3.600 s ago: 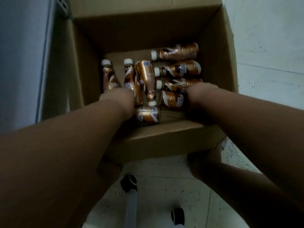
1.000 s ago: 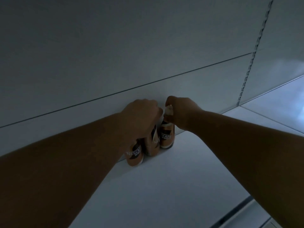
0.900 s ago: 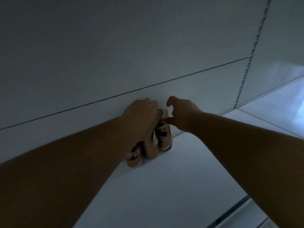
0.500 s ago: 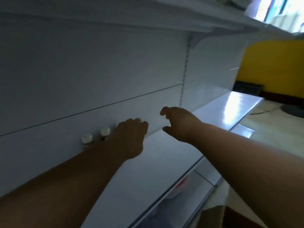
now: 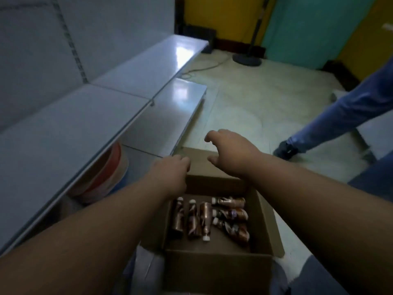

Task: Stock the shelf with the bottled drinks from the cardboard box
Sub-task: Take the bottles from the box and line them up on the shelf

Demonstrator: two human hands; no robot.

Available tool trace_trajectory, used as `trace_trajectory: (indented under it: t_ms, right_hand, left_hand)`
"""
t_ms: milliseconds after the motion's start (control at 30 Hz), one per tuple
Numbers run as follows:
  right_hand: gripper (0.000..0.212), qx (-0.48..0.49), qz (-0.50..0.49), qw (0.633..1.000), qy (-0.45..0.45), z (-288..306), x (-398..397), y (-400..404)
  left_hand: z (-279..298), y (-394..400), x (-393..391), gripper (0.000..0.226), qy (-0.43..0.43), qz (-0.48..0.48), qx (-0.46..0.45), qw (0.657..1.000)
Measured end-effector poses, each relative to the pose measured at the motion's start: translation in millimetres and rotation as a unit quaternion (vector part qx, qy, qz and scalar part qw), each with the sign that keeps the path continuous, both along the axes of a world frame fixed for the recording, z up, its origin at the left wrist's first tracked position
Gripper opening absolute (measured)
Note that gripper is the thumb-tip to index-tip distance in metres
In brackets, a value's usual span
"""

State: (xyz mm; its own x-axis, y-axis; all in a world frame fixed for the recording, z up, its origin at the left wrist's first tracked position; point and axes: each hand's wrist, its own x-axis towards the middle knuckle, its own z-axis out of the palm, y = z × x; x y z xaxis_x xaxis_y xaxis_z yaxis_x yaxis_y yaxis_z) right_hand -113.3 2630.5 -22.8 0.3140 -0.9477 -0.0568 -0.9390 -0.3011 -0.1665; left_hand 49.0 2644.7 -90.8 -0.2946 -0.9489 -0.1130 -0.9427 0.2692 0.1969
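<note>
An open cardboard box (image 5: pixel 214 267) sits on the floor below me. Several brown bottled drinks (image 5: pixel 209 218) with white caps lie on its bottom. My left hand (image 5: pixel 170 173) hovers over the box's far left edge, fingers loosely curled, holding nothing. My right hand (image 5: pixel 228 152) is above the box's far flap, fingers spread and empty. The white shelf (image 5: pixel 70 126) runs along the left; the bottles placed on it are out of view.
A lower white shelf (image 5: pixel 170 116) juts out beside the box. A red and white tub (image 5: pixel 104 177) sits under the upper shelf. Another person's leg in blue trousers and a dark shoe (image 5: pixel 285 149) stands at right. A fan base (image 5: pixel 246 59) rests far back.
Both hands let go of the bottles on the shelf and drew back. My view swung from the shelf down to the box, with both empty hands now over it.
</note>
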Motion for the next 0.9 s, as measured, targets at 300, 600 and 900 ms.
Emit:
trace_trajectory:
  t_ms: [300, 600, 900]
  right_hand:
    - [0.045, 0.182, -0.06, 0.981, 0.001, -194, -55, -43]
    - [0.04, 0.406, -0.127, 0.905, -0.004, -366, -43, -51]
    - [0.044, 0.529, -0.132, 0.838, -0.018, -447, -34, -33]
  left_hand:
    - [-201, -44, -51, 0.05, -0.071, 0.001, 0.238, 0.969]
    - [-315, -93, -65, 0.053, -0.123, -0.026, 0.292, 0.948]
    - [-361, -134, -100, 0.052, -0.066, 0.075, 0.352, 0.93]
